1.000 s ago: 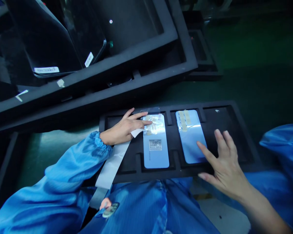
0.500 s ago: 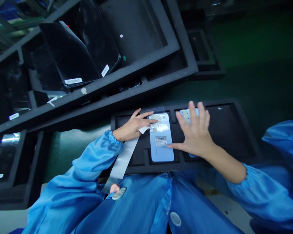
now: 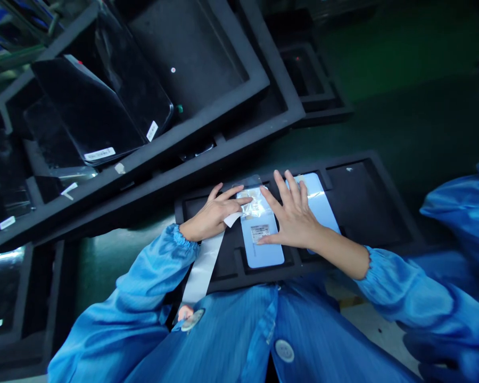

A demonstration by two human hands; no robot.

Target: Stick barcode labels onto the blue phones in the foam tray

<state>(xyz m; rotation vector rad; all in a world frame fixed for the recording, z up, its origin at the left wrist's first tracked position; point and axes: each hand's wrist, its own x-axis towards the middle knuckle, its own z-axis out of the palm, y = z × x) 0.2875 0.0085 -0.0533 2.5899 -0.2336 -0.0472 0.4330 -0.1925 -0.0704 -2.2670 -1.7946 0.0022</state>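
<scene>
A black foam tray (image 3: 367, 234) lies across my lap with two light blue phone backs in its slots. My left hand (image 3: 209, 215) pinches the end of a long white strip (image 3: 203, 260) that hangs down to my lap. Its index finger presses the clear film (image 3: 255, 205) at the top of the left phone back (image 3: 265, 252). My right hand (image 3: 293, 218) lies flat with spread fingers across the gap between the two phones. Its thumb touches the label on the left one, and it covers part of the right phone back (image 3: 323, 205).
Large black foam trays (image 3: 207, 138) lean at the upper left, holding dark glossy panels (image 3: 104, 117) with white labels. More trays sit at the far left (image 3: 8, 287). A dark green surface (image 3: 403, 106) lies beyond the lap tray. Blue sleeves frame the bottom.
My right hand moved from the tray's lower right edge up and left, over the right phone, onto the gap beside the left phone. My left hand stayed in place.
</scene>
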